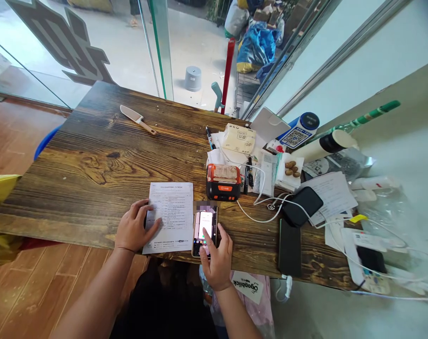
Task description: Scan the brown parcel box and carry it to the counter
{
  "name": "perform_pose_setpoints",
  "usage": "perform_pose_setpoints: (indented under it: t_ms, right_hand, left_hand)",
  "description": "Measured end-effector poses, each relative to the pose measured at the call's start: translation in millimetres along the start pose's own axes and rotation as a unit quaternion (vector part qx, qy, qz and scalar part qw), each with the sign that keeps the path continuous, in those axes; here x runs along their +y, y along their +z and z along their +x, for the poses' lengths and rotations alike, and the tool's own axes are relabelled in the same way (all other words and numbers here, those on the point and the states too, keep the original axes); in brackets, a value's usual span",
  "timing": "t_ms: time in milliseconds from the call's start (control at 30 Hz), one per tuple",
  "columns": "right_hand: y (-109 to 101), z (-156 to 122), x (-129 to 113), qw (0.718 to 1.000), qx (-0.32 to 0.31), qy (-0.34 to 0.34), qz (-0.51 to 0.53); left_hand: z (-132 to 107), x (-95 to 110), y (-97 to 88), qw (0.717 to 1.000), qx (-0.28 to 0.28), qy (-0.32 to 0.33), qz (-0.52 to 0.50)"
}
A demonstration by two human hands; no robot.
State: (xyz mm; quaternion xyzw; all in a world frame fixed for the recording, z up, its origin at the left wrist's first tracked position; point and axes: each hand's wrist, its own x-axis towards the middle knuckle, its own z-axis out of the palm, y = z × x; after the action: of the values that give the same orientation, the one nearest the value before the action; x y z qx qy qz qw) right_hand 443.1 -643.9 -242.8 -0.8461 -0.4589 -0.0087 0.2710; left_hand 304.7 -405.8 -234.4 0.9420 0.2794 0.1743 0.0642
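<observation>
A printed paper sheet (pixel 171 214) lies near the front edge of the dark wooden table (pixel 104 160). My left hand (pixel 133 227) rests flat on the sheet's left side, fingers spread and open. To the right of the sheet lies a smartphone (pixel 205 227) with its screen lit. My right hand (pixel 216 258) grips the phone's lower end, thumb on the screen and forefinger along its right edge.
An orange-and-black label printer (pixel 223 181) stands just behind the phone. A knife (pixel 138 118) lies at the far side. The right of the table is crowded: tissue pack (pixel 239 138), black phone (pixel 290 246), black pouch (pixel 302 205), white cables, papers, QR stand (pixel 298 132).
</observation>
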Motion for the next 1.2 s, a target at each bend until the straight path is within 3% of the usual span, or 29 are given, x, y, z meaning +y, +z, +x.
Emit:
perform_pose_setpoints:
  t_ms: [200,400,733,867,1000,1200]
  right_hand:
    - [4,0,0,0.999,0.043,0.009,-0.025]
    - [4,1,1,1.000,0.008,0.002,-0.023]
    - [4,3,3,1.000,0.013,-0.011,-0.026]
    - [1,6,2,1.000,0.019,0.018,0.005]
    - [-3,22,-1,0.997,0.021,0.052,0.049]
    - [4,60,-4,0.999,-0.007,0.010,0.032]
  left_hand:
    - [1,1,-2.1,1.000,0.006,0.003,0.002]
    - [1,1,-0.6,1.000,0.002,-0.002,-0.002]
    - [-1,1,0.3,0.999,-0.015,-0.022,-0.030]
    - [-2,2,0.7,0.999,-0.022,-0.028,-0.039]
    - [-2,2,0.4,0.998,-0.022,-0.032,-0.041]
    - [-1,3,-1.3,0.999,-0.018,-0.023,-0.039]
